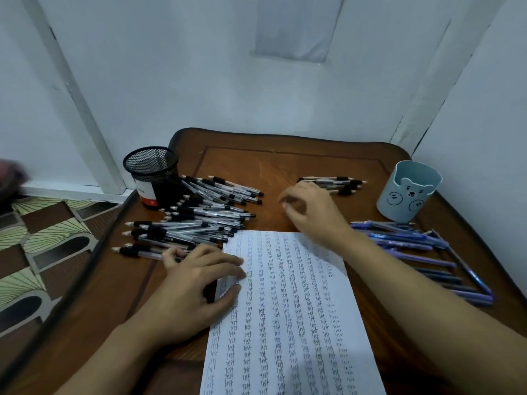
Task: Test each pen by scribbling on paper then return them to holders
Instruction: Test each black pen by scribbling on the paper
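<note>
Though apart, pen heaps [199, 218] beside holders [150, 178].

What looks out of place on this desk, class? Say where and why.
No pens stand in the black mesh holder or the blue bear holder; black pens lie heaped beside the first, blue pens scattered in front of the second.

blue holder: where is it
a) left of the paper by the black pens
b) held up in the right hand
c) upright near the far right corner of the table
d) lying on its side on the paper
c: the blue holder stands upright near the far right corner of the table, just behind the purple pens.
</note>
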The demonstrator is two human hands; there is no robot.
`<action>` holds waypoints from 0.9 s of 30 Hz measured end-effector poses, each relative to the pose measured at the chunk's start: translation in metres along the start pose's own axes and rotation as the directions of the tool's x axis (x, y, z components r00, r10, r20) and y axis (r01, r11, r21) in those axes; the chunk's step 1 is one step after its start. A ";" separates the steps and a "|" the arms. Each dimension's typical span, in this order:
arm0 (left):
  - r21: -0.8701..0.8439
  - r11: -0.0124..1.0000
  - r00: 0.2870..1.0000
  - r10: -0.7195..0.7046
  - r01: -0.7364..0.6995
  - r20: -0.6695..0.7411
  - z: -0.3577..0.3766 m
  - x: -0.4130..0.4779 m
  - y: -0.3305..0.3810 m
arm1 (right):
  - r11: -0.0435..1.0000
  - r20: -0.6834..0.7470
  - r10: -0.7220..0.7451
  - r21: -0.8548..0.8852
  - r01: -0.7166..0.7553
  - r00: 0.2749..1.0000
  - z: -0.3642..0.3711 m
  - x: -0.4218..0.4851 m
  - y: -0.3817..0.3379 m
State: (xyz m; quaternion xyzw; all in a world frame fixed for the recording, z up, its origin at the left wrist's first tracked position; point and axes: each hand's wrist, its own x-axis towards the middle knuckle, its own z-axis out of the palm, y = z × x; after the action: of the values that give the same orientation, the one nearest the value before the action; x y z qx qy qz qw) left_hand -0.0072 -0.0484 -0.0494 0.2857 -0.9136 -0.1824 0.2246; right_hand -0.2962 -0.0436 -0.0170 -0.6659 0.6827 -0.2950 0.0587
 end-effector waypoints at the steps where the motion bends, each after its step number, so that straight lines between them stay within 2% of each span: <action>1: 0.000 1.000 1.000 0.001 -0.001 -0.006 0.000 0.000 0.000 | 0.999 0.040 -0.021 0.045 0.019 0.999 0.008 -0.003 -0.012; 4: 0.001 1.000 1.000 0.005 -0.005 -0.021 0.000 0.000 -0.002 | 0.997 0.076 -0.070 0.037 0.067 0.995 0.027 -0.005 -0.031; 10: -0.022 1.000 0.999 -0.016 0.015 -0.041 0.000 -0.001 -0.005 | 0.999 0.145 -0.020 -0.031 0.025 0.989 0.039 0.004 -0.037; 13: -0.013 1.000 0.999 -0.016 0.015 -0.028 0.000 0.000 -0.006 | 0.998 0.101 -0.028 -0.045 0.033 0.995 0.041 0.006 -0.036; 17: -0.017 1.000 1.000 -0.015 0.015 -0.016 0.000 0.000 -0.007 | 0.998 0.016 -0.011 0.056 0.010 1.000 0.033 0.007 -0.035; 19: -0.016 1.000 1.000 -0.017 0.017 -0.009 0.000 0.000 -0.007 | 0.982 -0.010 0.055 0.182 -0.053 0.998 0.022 0.007 -0.037; 21: -0.014 1.000 1.000 -0.019 0.019 0.002 -0.001 0.000 -0.007 | 0.921 -0.027 0.157 0.364 -0.136 0.987 0.007 0.002 -0.039; 23: -0.019 0.999 1.000 -0.028 0.028 0.014 -0.002 -0.001 -0.008 | 0.810 -0.032 0.236 0.559 -0.179 0.971 -0.007 -0.007 -0.043; 27: -0.017 0.999 0.999 -0.030 0.031 0.029 -0.003 0.000 -0.006 | 0.538 -0.086 0.377 0.831 -0.143 0.922 -0.030 -0.031 -0.047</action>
State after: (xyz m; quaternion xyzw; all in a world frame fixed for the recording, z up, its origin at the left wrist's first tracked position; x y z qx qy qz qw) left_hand -0.0028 -0.0537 -0.0503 0.2950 -0.9107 -0.1980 0.2109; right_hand -0.2661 -0.0022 0.0205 -0.4110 0.5648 -0.6442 0.3117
